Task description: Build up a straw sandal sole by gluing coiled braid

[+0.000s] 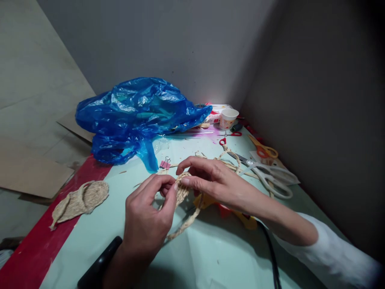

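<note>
**Head view.** Both hands met above the pale green table. The left hand pinched the near edge of the woven straw piece between thumb and fingers. The right hand closed over its far edge from above, fingertips beside the left thumb. The piece was held just above the middle of the table, and a braided straw cord trailed from it toward the viewer. 1 straw sandal lay well apart to the left, on the red border. A blue plastic bag sat behind, and a pink binder clip lay just beyond the hands. White-handled scissors and orange-handled scissors lay to the right, with a paper cup near the corner.
</note>
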Demonstrator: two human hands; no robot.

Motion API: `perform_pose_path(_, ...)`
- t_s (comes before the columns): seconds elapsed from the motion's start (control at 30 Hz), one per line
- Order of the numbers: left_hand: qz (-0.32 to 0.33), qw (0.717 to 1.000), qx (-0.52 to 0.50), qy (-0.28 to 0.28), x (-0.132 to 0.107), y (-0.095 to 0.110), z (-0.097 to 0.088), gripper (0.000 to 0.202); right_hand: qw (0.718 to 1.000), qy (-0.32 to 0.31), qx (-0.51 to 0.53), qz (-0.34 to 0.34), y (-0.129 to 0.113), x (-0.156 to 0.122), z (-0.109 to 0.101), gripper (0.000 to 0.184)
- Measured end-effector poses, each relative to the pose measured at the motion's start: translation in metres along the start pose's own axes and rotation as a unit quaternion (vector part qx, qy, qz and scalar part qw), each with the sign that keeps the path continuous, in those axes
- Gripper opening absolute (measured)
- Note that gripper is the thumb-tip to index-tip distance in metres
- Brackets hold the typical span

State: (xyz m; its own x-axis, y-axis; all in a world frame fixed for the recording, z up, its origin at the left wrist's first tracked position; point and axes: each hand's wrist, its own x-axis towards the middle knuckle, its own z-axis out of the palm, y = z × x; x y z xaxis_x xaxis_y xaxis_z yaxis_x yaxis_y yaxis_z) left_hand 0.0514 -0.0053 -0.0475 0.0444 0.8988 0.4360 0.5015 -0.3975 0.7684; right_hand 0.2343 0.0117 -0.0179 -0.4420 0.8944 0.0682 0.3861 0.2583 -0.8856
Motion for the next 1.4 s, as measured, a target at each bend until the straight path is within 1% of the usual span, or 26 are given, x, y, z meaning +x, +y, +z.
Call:
perform_pose_path(0.1, 0.032, 0.999, 0.012, 0.000, -0.001, 0.000, 0.001, 0.011, 0.999, 0.008, -0.034, -0.007, -0.001, 0.000, 0.000, 0.018)
perform_pose_path(0.23, 0.073, 0.997, 0.027, -0.003, -0.005, 0.000, 0.001, 0.012, 0.999, -0.001, -0.026, -0.031, 0.001, -0.001, 0.000, 0.013)
perform_pose_path(0.33, 0.081, 0.996, 0.028, -0.006, -0.006, -0.002, 0.001, 0.011, 0.999, 0.006, -0.024, -0.035, 0.002, -0.001, 0.000, 0.012)
perform_pose_path(0.4, 0.073, 0.997, 0.020, -0.018, -0.005, -0.004, 0.001, 0.010, 0.999, 0.014, -0.018, -0.036, 0.004, 0.000, -0.001, 0.012)
perform_pose_path(0.53, 0.014, 0.997, -0.012, -0.072, 0.000, -0.008, 0.001, 0.015, 0.999, 0.037, 0.011, -0.023, 0.009, 0.002, -0.003, 0.009)
perform_pose_path(0.6, 0.001, 0.996, -0.013, -0.087, 0.001, -0.009, 0.001, 0.014, 0.999, 0.046, 0.010, -0.018, 0.011, 0.002, -0.004, 0.009)
perform_pose_path(0.73, 0.029, 0.997, 0.010, -0.077, -0.001, -0.011, 0.001, 0.011, 0.998, 0.058, 0.001, -0.019, 0.010, 0.003, -0.003, 0.009)
perform_pose_path(0.93, 0.056, 0.997, 0.017, -0.055, -0.005, -0.010, 0.000, 0.010, 0.997, 0.068, -0.010, -0.028, 0.005, 0.001, 0.002, 0.009)
perform_pose_path(1.0, 0.055, 0.997, 0.019, -0.049, -0.004, -0.009, -0.001, 0.010, 0.997, 0.073, -0.008, -0.030, 0.004, 0.001, 0.003, 0.010)
perform_pose_path(1.07, 0.015, 0.998, -0.006, -0.066, -0.002, -0.008, -0.003, 0.012, 0.997, 0.070, 0.013, -0.034, 0.004, 0.001, 0.004, 0.009)
perform_pose_path(1.13, -0.063, 0.990, -0.076, -0.105, 0.001, -0.008, -0.006, 0.014, 0.996, 0.063, 0.040, -0.038, 0.005, 0.002, 0.003, 0.010)
perform_pose_path(1.2, -0.147, 0.966, -0.168, -0.131, 0.004, -0.008, -0.008, 0.014, 0.996, 0.056, 0.062, -0.043, 0.007, 0.002, 0.002, 0.012)
perform_pose_path(1.27, -0.207, 0.937, -0.248, -0.131, 0.006, -0.007, -0.009, 0.018, 0.995, 0.053, 0.074, -0.046, 0.010, 0.003, 0.000, 0.015)
perform_pose_path(1.33, -0.247, 0.911, -0.309, -0.118, 0.007, -0.006, -0.010, 0.023, 0.994, 0.053, 0.086, -0.049, 0.011, 0.003, -0.002, 0.016)
perform_pose_path(1.4, -0.268, 0.887, -0.360, -0.113, 0.009, -0.006, -0.011, 0.024, 0.993, 0.053, 0.091, -0.053, 0.013, 0.004, -0.005, 0.017)
